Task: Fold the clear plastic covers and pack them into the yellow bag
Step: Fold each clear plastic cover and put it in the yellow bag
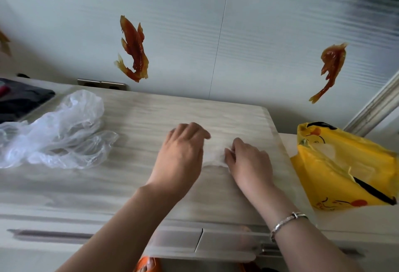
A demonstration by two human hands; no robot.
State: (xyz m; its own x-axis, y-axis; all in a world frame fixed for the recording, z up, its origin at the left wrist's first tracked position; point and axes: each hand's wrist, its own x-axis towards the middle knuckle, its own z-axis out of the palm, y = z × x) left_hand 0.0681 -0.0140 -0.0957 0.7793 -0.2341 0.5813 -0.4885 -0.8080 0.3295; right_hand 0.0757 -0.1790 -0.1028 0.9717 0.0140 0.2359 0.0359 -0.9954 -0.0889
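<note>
Apparently both hands (181, 153) (248, 161) fold a clear cover (213, 155)

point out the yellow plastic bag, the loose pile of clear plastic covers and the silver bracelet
yellow plastic bag (336, 176): head view, on its front face.
loose pile of clear plastic covers (62, 133): head view, on the crumpled middle.
silver bracelet (287, 222): head view, on the band across the wrist.
</note>
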